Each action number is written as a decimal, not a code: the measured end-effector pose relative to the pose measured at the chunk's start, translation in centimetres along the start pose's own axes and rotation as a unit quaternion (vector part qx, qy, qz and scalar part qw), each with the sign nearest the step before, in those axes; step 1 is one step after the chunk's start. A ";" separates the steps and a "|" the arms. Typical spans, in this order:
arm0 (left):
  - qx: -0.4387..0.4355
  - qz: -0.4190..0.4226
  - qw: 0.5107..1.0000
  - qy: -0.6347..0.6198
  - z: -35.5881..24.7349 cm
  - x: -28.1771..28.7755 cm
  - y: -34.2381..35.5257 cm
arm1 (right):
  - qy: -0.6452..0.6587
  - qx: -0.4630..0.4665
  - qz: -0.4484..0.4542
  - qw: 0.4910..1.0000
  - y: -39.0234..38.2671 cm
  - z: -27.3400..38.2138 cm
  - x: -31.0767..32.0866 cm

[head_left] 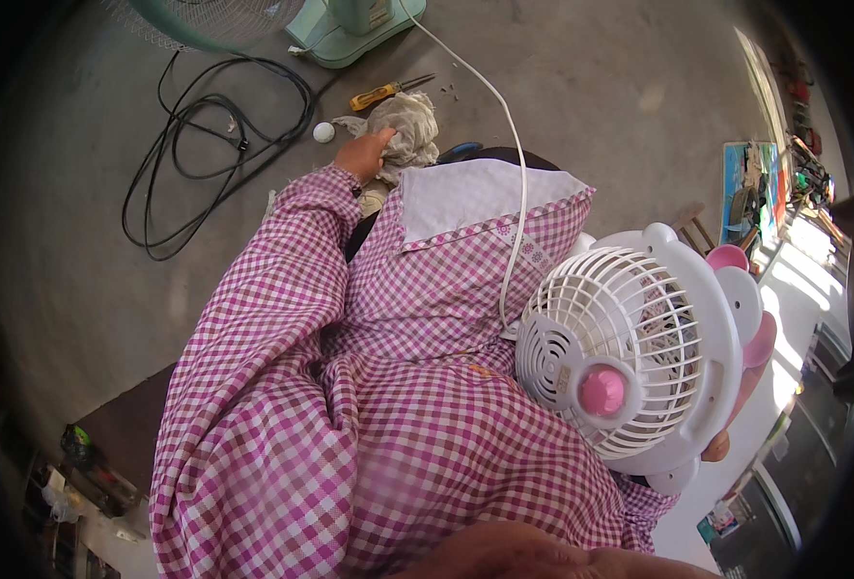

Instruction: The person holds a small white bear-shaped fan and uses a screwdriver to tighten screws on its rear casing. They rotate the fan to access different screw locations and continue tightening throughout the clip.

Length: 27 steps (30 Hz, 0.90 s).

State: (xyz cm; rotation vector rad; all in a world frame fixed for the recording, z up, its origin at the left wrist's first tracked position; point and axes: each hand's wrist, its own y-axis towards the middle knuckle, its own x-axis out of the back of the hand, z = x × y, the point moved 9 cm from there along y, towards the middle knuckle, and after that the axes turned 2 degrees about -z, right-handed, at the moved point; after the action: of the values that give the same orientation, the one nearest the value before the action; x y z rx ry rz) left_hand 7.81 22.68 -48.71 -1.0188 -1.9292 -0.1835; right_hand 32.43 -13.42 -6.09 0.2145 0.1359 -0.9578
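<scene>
Gripping, by the look of it, a crumpled greyish-white cloth rag (pixel 409 125), the L hand (pixel 361 156) sits low, in front of the pink-and-white checked garment (pixel 427 405); its far fingertips are hidden. R hand (pixel 716 447) shows only as fingertips at the edge of the round white plastic fan w/ caged front (pixel 630 338), which leans tilted against the garment; can't tell how tight that hold is. Step in hand, imo: getting the rag bunched up while steadying the fan. Next move prob. calls for a firm pinch on the cloth, plus care w/ the thin white cord (pixel 504 106) running up from the fan. Just beyond the rag: a yellow-handled screwdriver (pixel 377 96) and a small white ball-like object (pixel 323 132). Re writing: the small tan label (pixel 563 377) beside the round pink knob (pixel 602 391) is too tiny to read; no brand legible afaict.
</scene>
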 end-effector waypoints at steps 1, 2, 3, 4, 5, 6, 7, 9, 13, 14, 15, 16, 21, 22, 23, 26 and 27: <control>-0.010 -0.013 1.000 -0.023 -0.3 1.3 -0.8 | 0.008 0.000 -0.001 1.000 -0.1 0.2 0.8; -0.028 -0.027 0.998 -0.055 -1.1 3.0 -1.6 | 0.016 -0.001 0.001 1.000 -0.1 0.3 1.5; -0.004 -0.059 0.995 -0.085 -1.2 5.3 -3.0 | 0.023 0.000 0.003 1.000 -0.1 0.4 2.2; 0.004 -0.048 0.985 -0.165 -1.5 7.4 -4.5 | 0.029 0.013 0.039 0.999 -0.2 0.8 2.1; 0.012 -0.036 0.969 -0.244 -2.0 9.7 -6.2 | 0.036 -0.002 0.002 0.999 0.0 0.6 3.3; 0.020 -0.037 0.964 -0.264 -2.4 12.2 -7.8 | 0.039 -0.005 -0.006 0.999 0.1 0.8 3.8; 0.053 -0.042 0.960 -0.272 -2.2 14.5 -9.3 | 0.043 0.001 0.018 0.999 0.3 1.1 3.6; 0.075 -0.083 0.913 -0.393 -2.2 18.3 -12.1 | 0.020 -0.039 -0.093 0.995 0.9 0.8 5.7; 0.138 -0.046 0.877 -0.459 -0.2 19.8 -15.1 | -0.050 -0.092 -0.273 0.956 0.8 1.1 8.1; 0.155 -0.016 0.876 -0.456 0.4 19.4 -15.9 | -0.059 -0.105 -0.298 0.947 0.6 1.1 8.3; 0.174 0.024 0.873 -0.455 1.0 18.9 -16.6 | -0.054 -0.103 -0.303 0.946 0.6 1.1 8.2; 0.203 0.065 0.916 -0.339 2.1 18.5 -17.3 | -0.045 -0.094 -0.289 0.952 0.7 1.1 7.9; 0.131 0.066 0.952 0.270 3.4 18.6 -14.5 | -0.006 -0.042 -0.189 0.981 0.6 1.1 6.6; 0.035 -0.021 0.984 0.174 1.1 18.5 -11.3 | 0.000 -0.036 -0.174 0.984 0.5 1.2 6.6; -0.029 -0.076 0.985 0.153 -0.7 17.9 -8.6 | 0.003 -0.031 -0.163 0.986 0.4 1.2 6.5; -0.098 -0.120 0.970 0.189 -4.0 15.3 1.2 | 0.010 -0.019 -0.140 0.990 0.5 1.5 6.3; -0.092 -0.124 0.968 0.198 -4.5 14.8 4.3 | 0.011 -0.014 -0.135 0.991 0.8 1.7 6.3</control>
State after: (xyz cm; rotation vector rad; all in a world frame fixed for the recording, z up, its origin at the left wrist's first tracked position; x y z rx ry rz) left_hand 10.37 31.83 -35.70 -0.7810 -1.6836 -0.6695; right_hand 36.67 -18.37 -5.62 0.1835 0.2016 -1.2222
